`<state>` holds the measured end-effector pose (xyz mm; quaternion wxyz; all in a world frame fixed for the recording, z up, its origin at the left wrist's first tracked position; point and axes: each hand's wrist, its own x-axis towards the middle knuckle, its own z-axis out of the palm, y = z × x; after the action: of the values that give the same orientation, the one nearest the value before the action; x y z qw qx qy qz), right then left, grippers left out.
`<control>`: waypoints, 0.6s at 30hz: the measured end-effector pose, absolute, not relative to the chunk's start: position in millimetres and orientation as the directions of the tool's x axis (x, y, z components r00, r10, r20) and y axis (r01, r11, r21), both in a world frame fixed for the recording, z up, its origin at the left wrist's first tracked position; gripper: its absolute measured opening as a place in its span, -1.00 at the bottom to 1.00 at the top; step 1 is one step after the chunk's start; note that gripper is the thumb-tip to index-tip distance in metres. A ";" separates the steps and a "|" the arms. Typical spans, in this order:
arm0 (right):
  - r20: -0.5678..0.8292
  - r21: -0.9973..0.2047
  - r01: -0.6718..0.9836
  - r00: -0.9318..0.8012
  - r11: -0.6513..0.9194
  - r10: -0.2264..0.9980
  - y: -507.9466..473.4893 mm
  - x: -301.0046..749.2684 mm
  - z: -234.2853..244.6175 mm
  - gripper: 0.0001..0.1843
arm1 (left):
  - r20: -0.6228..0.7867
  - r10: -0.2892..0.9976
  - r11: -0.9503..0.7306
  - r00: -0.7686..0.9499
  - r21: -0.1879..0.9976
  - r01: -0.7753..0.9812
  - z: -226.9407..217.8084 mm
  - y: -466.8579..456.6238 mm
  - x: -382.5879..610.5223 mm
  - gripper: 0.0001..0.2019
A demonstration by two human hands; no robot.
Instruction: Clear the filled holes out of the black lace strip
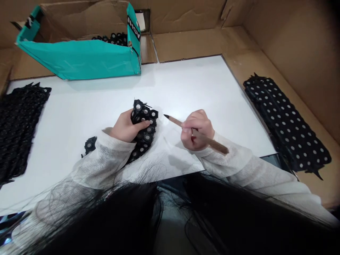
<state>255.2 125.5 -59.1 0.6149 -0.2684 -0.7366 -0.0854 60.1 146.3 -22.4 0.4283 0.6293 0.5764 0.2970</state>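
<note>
My left hand (126, 126) is closed around a floppy black sheet of small ring-shaped parts (145, 132), holding it on the white tabletop (186, 88). My right hand (198, 132) grips a brown wooden stick (196, 134) like a pen. Its dark pointed tip (166, 116) aims left at the sheet's upper edge, a short gap away. A small loose black ring part (90, 145) lies beside my left sleeve. My dark hair hangs across the bottom of the view.
A teal cardboard box (79, 58) holding black ring parts stands at the back left. A black sheet stack (18, 124) lies at the left edge. A black sheet with white dots (285, 122) lies on the right. Brown cardboard walls (292, 35) surround the table.
</note>
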 end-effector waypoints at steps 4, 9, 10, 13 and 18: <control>0.933 -0.249 0.533 -0.092 0.808 0.348 122.5 256.6 -53.2 -0.83 | -0.190 0.973 0.122 0.135 0.910 0.397 -21.3 147.6 57.7 -0.75; 0.942 -0.233 0.487 -0.101 0.842 0.319 119.2 252.1 -51.9 -0.83 | -0.280 0.956 0.244 0.086 0.924 0.295 -23.6 148.9 55.5 -0.78; 0.944 -0.228 0.466 -0.110 0.855 0.311 118.9 251.8 -52.4 -0.83 | -0.288 0.954 0.251 0.079 0.916 0.312 -23.4 149.1 55.4 -0.78; 0.940 -0.215 0.427 -0.153 0.878 0.305 118.5 252.0 -54.5 -0.82 | -0.278 0.959 0.238 0.061 0.901 0.363 -20.8 147.9 57.4 -0.77; 0.930 -0.233 0.416 -0.170 0.879 0.327 118.6 251.6 -58.5 -0.80 | -0.206 0.978 0.178 0.037 0.911 0.371 -19.6 142.7 64.6 -0.74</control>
<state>251.6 118.6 -58.5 0.5965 -0.2432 -0.7639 -0.0372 64.6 142.7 -19.6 0.4635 0.5510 0.6118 0.3274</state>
